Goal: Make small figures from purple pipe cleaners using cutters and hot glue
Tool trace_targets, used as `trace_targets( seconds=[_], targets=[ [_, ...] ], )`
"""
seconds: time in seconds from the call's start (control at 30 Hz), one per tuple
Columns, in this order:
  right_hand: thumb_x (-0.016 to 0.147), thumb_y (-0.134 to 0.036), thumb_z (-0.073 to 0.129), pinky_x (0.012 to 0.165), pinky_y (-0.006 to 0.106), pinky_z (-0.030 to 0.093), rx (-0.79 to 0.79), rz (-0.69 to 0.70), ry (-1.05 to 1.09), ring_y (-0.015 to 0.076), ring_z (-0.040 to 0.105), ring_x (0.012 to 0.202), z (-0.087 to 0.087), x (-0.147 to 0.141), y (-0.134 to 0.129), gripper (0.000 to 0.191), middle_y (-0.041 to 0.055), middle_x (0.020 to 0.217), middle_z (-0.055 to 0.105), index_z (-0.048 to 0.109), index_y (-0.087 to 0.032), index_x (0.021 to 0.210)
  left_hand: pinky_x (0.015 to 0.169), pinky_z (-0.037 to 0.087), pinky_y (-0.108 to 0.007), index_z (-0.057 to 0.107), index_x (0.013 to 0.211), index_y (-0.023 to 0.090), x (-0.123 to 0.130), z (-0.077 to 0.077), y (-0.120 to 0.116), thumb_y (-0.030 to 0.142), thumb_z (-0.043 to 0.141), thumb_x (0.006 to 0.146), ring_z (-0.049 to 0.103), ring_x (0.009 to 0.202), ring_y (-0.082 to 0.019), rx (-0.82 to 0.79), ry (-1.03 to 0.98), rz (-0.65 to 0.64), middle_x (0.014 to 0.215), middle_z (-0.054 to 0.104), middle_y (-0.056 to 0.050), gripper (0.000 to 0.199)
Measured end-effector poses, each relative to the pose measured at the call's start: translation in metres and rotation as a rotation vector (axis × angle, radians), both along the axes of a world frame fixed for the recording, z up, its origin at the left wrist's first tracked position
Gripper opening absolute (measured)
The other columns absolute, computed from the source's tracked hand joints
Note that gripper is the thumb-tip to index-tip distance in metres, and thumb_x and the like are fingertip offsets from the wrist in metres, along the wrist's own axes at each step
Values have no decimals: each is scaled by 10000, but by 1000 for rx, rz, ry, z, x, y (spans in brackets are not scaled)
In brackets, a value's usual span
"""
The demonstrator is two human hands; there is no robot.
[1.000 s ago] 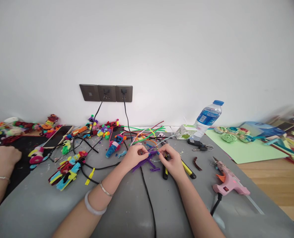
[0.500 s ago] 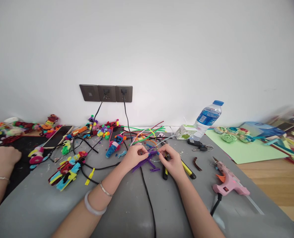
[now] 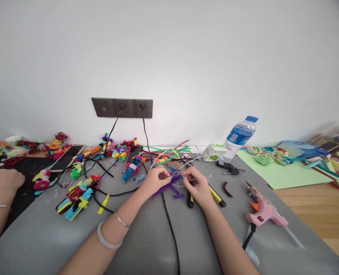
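Observation:
Between my two hands is a purple pipe cleaner (image 3: 173,188), bent into a branching shape just above the grey table (image 3: 146,236). My left hand (image 3: 157,181) pinches it between thumb and forefinger. From the other side my right hand (image 3: 196,185) pinches the same purple piece, the fingertips of both hands close together. Partly hidden beneath my right hand lie pliers with yellow-and-black handles (image 3: 217,196). Behind the hands is a heap of loose coloured pipe cleaners (image 3: 169,152).
A pink glue gun (image 3: 265,214) lies right, near car keys (image 3: 231,168). A tilted water bottle (image 3: 239,137) and a drink carton (image 3: 213,152) stand behind. Colourful pipe-cleaner figures (image 3: 78,196) and black cables (image 3: 169,221) lie left and centre. Another person's hand (image 3: 6,183) rests far left.

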State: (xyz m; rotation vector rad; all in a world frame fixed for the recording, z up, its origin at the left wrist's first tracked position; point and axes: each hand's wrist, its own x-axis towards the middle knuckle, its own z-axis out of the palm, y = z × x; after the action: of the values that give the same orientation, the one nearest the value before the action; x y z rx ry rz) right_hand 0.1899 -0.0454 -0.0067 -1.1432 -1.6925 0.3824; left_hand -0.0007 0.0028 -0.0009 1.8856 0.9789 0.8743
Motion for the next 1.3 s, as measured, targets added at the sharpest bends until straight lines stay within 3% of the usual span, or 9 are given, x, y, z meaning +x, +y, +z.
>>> trace_targets(
  seconds=[1.3],
  targets=[
    [868,-209,544,586,279,411,-13,-3,2,156,505,619,1,0,0,77,5,707,556,591,-211,808,535,341,-225,611,690,149,0,3,-1,251,633,770,438,559,-100,-8,15,1,668,542,15,131]
  ],
)
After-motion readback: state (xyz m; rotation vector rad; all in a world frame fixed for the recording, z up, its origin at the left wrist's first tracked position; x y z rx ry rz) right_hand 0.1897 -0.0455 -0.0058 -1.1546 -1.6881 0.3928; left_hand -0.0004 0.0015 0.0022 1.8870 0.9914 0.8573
